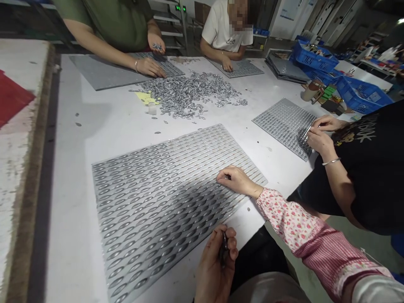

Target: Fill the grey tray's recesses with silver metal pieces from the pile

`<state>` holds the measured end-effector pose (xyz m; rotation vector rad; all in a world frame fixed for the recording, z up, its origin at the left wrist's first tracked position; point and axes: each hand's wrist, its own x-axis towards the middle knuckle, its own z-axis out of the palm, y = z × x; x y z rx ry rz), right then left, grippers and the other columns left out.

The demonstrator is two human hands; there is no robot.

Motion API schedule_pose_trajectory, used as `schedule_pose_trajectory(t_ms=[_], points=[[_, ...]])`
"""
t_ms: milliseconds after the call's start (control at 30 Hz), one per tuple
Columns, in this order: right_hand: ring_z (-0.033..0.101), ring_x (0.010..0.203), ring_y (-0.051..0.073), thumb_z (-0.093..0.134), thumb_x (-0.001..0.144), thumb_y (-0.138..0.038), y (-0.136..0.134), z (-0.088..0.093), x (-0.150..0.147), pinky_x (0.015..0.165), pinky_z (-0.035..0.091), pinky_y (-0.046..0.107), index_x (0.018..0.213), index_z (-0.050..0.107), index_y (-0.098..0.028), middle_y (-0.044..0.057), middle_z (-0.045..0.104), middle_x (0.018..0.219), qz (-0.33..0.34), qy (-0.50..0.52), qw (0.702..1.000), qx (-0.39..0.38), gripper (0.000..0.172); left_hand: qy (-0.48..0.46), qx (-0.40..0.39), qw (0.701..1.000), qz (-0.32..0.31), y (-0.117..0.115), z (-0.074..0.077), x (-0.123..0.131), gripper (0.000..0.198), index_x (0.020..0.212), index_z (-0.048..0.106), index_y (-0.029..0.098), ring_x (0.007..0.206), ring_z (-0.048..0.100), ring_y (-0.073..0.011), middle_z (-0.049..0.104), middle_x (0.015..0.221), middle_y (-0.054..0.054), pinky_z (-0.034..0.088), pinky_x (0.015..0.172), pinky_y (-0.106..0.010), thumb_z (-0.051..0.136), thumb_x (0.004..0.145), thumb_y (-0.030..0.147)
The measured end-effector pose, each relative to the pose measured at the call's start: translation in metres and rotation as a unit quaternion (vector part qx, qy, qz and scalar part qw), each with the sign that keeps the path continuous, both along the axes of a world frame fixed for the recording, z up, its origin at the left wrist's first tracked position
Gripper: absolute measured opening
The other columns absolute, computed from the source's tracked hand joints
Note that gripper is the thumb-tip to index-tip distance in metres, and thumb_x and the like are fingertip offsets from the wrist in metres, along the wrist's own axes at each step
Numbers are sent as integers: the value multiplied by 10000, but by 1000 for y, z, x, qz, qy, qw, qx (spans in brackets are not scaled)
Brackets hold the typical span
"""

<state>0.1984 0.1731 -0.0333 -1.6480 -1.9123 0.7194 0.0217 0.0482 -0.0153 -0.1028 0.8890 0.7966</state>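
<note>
A large grey tray (151,198) with rows of leaf-shaped pockets, most of them filled with small silvery metal pieces, lies on the white table in front of me. My right hand (236,181), in a floral sleeve, rests on the tray's right edge with its fingers curled and pinched together. Whether they hold a piece is hidden. My left hand (218,257) hovers just off the tray's near corner. It is closed around a small dark bunch of pieces.
A heap of loose metal pieces (189,93) lies mid-table beside a yellow note (145,97). Three other people work at smaller trays: a black-shirted one (318,136) at right and two across the table. Blue crates (362,94) stand at the far right.
</note>
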Motion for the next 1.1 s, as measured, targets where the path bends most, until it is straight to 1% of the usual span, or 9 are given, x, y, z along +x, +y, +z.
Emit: schedule_pose_trajectory(t_ms=[167,267,467,633,733,833,933,1000,1100], points=[[542,766,130,658,838,-188,1,-6,-2,793,365,264,764,675,-172,2,656,758,5,-33,999,38,77,19,-9,1000,-1,1,0,1,205,793,697,139,605,534,-83,630,768,-30,464,495,-164,821,650,219],[531,742,122,654,834,-171,1,-8,-2,803,359,267,735,653,-170,-1,628,736,11,-52,997,61,99,27,16,999,-7,1,0,1,215,775,701,137,632,530,-83,621,778,-26,471,525,-164,829,646,252],[544,770,125,669,846,-217,5,-13,1,821,358,269,770,662,-176,-1,627,755,26,-45,996,66,87,32,29,999,-12,-3,1,2,226,784,707,134,623,497,-74,593,762,-15,459,527,-164,834,643,256],[552,789,138,660,859,-250,8,-18,5,818,374,272,809,683,-185,10,641,771,39,-59,995,75,85,14,19,1000,-9,-7,-2,0,262,837,710,122,542,438,-44,568,723,-1,402,446,-141,836,639,239],[577,815,137,586,909,-246,8,-16,6,834,394,273,845,685,-175,27,673,821,21,-16,997,77,137,3,18,1000,-7,-9,-1,-1,228,822,705,117,479,377,-28,532,664,21,348,381,-128,815,668,245],[600,835,134,514,941,-256,-1,-8,9,805,429,259,880,675,-154,46,689,880,-31,79,994,63,201,38,2,999,10,-8,3,-2,156,878,711,132,570,519,-66,603,735,-20,465,481,-151,737,749,214],[596,777,129,545,916,-289,-21,5,10,722,446,242,862,675,-139,43,679,841,-66,145,987,34,206,83,-23,996,5,-6,6,-4,271,1021,708,149,746,632,-116,686,903,-78,537,634,-188,684,754,106],[578,722,118,588,888,-307,-40,16,10,668,444,230,863,680,-140,31,666,810,-30,167,985,-4,192,87,-17,996,-14,-6,6,-4,323,1048,708,157,681,623,-100,699,884,-72,525,596,-170,692,733,87],[568,707,110,620,872,-307,-69,31,8,659,453,225,874,684,-148,26,657,801,97,178,978,-49,172,99,9,995,-30,-7,4,-1,257,977,730,176,680,643,-135,714,868,-83,537,587,-206,715,725,127]])
